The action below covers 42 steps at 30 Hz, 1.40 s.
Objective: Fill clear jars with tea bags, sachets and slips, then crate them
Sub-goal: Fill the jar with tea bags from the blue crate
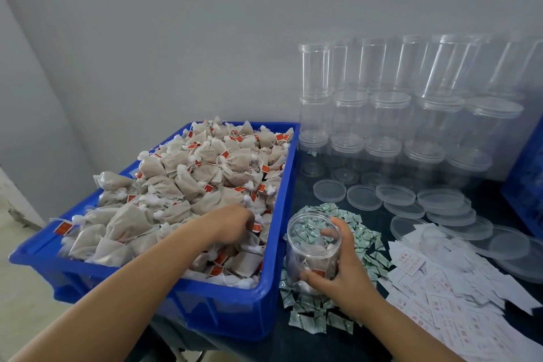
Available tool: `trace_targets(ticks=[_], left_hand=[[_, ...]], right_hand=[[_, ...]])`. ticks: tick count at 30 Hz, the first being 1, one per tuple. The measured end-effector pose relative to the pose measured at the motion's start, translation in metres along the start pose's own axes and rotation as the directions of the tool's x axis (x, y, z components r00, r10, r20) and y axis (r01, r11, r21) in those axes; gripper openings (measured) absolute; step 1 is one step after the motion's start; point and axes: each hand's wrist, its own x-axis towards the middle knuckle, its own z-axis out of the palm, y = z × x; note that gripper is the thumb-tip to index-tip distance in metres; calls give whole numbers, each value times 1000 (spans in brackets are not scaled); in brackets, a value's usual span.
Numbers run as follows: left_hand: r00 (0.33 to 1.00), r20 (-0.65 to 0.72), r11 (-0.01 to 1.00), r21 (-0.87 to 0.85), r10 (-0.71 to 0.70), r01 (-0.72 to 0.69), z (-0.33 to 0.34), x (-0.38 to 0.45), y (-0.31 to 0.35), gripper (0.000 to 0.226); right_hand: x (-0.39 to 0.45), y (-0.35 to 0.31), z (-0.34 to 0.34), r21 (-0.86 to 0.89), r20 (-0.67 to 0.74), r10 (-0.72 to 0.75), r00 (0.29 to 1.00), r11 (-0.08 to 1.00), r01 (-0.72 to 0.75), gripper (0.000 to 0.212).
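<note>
Blue crate (pixel 276 288) heaped with tea bags (pixel 188 182); left hand (pixel 232 222) digs in, fingers curled into the pile (grip unclear). Right hand (pixel 340 270) wraps open clear jar (pixel 313 247), standing on green sachets (pixel 364 239), few tea bags inside.

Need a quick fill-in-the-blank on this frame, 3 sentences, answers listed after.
1. The right hand grips a clear jar that has no ____ on it.
2. The left hand reaches into the ____ crate heaped with tea bags.
3. The jar stands on a pile of ____ sachets, left of the paper slips.

Answers: lid; blue; green
</note>
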Motion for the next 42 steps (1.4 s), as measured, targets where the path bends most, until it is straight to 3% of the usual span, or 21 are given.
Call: trace_targets(ticks=[7,14,17,25,36,42], left_hand=[[994,76,996,-28,-76,79,-1,9,5,47],[995,-86,998,40,-51,55,-25,-2,-4,22],[974,-227,996,-89,-27,7,-51,-16,-10,9],[902,-428,920,-329,57,-215,-89,-42,17,14],[871,-450,813,-421,197,-401,-88,-41,75,7],[894,-382,831,-398,234,-388,-65,-30,89,8]], right_hand=[[-2,-3,-1,9,8,15,1000,1000,-15,105],[-2,-2,-1,2,3,20,1000,1000,-20,105],[-2,-3,0,-11,-12,13,1000,1000,-13,105],[-2,-1,1,7,-13,17,1000,1000,-17,106],[-1,2,0,18,-4,24,1000,1000,-24,105],[0,1,2,84,-14,6,1000,996,-5,99]])
